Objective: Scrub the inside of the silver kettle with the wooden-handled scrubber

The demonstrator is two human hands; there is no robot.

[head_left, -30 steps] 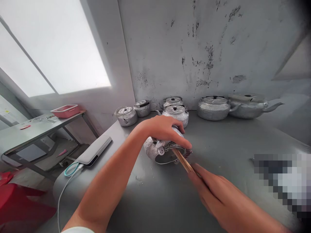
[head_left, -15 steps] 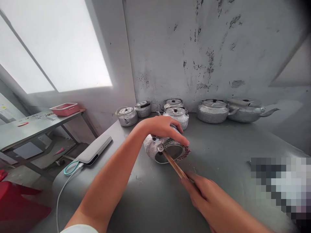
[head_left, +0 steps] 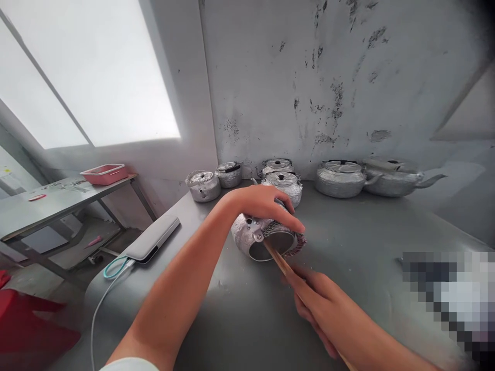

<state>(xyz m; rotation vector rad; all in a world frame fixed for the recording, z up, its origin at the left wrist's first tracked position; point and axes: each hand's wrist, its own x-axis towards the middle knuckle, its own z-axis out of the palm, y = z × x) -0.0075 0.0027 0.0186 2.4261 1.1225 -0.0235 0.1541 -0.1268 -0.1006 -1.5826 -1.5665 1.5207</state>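
Note:
A small dented silver metal kettle (head_left: 245, 242) lies tipped on the grey table, its round opening facing me. My left hand (head_left: 266, 203) is laid over its upper side with the fingers curved round it, holding it. A twisted, cord-like handle (head_left: 298, 246) shows at the opening's right edge. My right hand (head_left: 319, 293) is closed round a long wooden stick (head_left: 279, 260), whose far end meets the kettle by the metal lug at the rim. Whether it is one stick or more, and whether the tip goes inside, I cannot tell.
Several silver kettles (head_left: 342, 180) stand along the wall. A grey power bank (head_left: 154, 239) with a cable lies on the left of the table (head_left: 232, 319). Further left are a side table with a pink basket (head_left: 104, 174) and a red stool (head_left: 34, 324). A blurred patch covers the right edge.
My right hand has shifted on the stick, and its lower fingers now hang further down. The stick's near end now shows below the hand. My left hand and the kettle keep their places.

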